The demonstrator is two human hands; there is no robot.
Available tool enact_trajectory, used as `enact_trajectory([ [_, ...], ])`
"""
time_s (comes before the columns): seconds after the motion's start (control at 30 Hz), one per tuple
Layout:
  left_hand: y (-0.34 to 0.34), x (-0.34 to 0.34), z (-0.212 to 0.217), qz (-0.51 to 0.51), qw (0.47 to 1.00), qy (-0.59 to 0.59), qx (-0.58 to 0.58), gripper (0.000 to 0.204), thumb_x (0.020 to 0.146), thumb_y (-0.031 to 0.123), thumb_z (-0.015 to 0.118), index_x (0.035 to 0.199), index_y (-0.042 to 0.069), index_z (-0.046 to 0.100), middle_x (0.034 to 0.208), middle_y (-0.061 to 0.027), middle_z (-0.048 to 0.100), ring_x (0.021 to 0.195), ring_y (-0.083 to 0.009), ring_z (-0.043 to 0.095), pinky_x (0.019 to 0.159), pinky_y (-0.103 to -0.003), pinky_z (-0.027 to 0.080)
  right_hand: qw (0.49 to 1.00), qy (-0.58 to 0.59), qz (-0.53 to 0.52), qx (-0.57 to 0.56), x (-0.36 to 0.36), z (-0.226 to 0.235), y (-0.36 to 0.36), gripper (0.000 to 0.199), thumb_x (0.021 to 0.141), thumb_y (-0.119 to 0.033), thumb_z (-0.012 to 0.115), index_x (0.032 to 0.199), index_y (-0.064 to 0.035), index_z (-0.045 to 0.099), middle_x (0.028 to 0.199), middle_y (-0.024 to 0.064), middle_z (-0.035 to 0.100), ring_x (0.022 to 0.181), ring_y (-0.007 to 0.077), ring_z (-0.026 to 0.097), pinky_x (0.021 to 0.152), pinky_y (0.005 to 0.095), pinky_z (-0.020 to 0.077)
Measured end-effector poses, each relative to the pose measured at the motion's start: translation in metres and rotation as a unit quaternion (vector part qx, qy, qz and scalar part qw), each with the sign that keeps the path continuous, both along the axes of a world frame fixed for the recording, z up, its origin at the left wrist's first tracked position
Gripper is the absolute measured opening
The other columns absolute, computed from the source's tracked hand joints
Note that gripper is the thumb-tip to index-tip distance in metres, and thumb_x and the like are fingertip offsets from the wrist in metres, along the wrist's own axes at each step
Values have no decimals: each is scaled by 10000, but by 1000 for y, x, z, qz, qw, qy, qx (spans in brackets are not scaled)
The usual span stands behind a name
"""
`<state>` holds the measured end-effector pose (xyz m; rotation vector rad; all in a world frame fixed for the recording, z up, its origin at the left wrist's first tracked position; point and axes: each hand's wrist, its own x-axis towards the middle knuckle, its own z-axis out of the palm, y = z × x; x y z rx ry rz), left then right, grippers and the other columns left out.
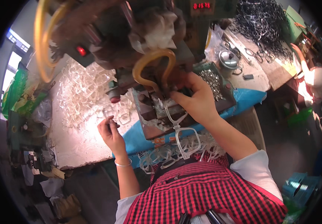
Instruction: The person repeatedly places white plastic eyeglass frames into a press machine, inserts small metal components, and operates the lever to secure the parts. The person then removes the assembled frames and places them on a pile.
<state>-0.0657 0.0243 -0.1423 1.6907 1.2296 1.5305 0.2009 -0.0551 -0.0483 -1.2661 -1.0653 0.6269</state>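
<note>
A clear plastic glasses frame hangs over the front of the press's metal bed, its upper end at the tooling. My right hand reaches in at that end, fingers closed beside the yellow hose; its fingertips are partly hidden in shadow, as is whatever they grip. My left hand, a bangle on its wrist, is at the near edge of a heap of clear frames. Its fingers are curled and pinched together; what lies between them is too small to make out.
The press with a red-capped button stands over the work. Small metal parts fill a tray to the right. More clear frames lie before my apron. Black frames pile up far right, where another person sits.
</note>
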Motion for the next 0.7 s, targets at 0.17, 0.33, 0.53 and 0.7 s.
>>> enact_trajectory([
  [0.17, -19, 25, 69, -93, 981, -170, 15, 134, 1024, 102, 507, 1133, 45, 559, 981, -45, 553, 773, -108, 532, 685, -271, 485, 996, 74, 43, 13, -1, 1, -1, 461, 763, 9, 696, 1203, 19, 560, 903, 35, 645, 874, 97, 610, 814, 247, 482],
  [0.33, -28, 69, 148, -252, 921, -228, 188, 187, 1006, 32, 462, 1191, 47, 482, 1123, -113, 528, 912, -207, 579, 733, -366, 556, 980, 174, 98, -20, -8, 13, -4, 505, 774, 17, 696, 1248, 25, 522, 892, 42, 643, 873, 76, 596, 788, 228, 471],
  [0.53, -26, 74, 136, -219, 925, -192, 244, 147, 949, 15, 510, 1095, 26, 510, 943, -151, 604, 798, -231, 617, 659, -351, 583, 991, 104, 80, 2, -14, 26, -22, 498, 827, 8, 639, 1302, 23, 492, 1035, 89, 652, 953, 129, 621, 864, 255, 478],
  [0.7, -41, 75, 102, -246, 865, 160, 408, 234, 664, 25, 779, 838, 94, 638, 978, -72, 736, 691, -166, 624, 514, -263, 421, 922, -365, -128, -26, 53, -21, -20, 268, 758, -114, 699, 1017, -45, 697, 1181, 194, 631, 1168, 367, 564, 1019, 445, 443],
])
